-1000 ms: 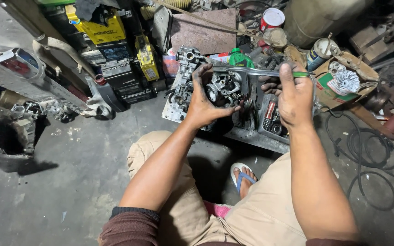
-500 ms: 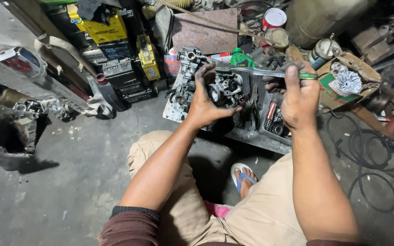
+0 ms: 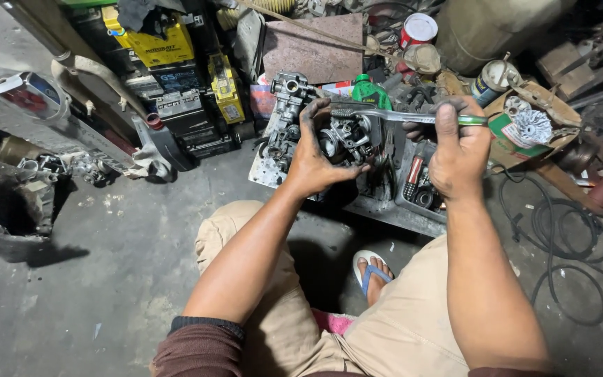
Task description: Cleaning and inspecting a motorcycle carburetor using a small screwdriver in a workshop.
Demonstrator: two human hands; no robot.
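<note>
Cluttered workshop floor [image 3: 71, 293] surrounds the work. Left hand [image 3: 315, 157] is closed around a small metal engine part [image 3: 347, 136]. Right hand [image 3: 458, 150] grips a wrench [image 3: 403, 115], its long axis running horizontally leftward from that hand onto the part.

The left hand [image 3: 319, 157] cups a grimy metal carburetor [image 3: 347, 136] from below and the side, fingers curled around its body. The right hand [image 3: 458, 150] grips the green-marked handle of a long metal wrench [image 3: 392, 115], whose head reaches across to the top of the carburetor. Beneath the hands sits a grey tray [image 3: 413, 216] of small parts on the concrete floor [image 3: 106, 279]. A green bottle [image 3: 370, 91] stands just behind, and yellow batteries [image 3: 155, 45] are stacked to the left. A foot in a blue-strapped sandal [image 3: 371, 269] rests between the knees.
</note>
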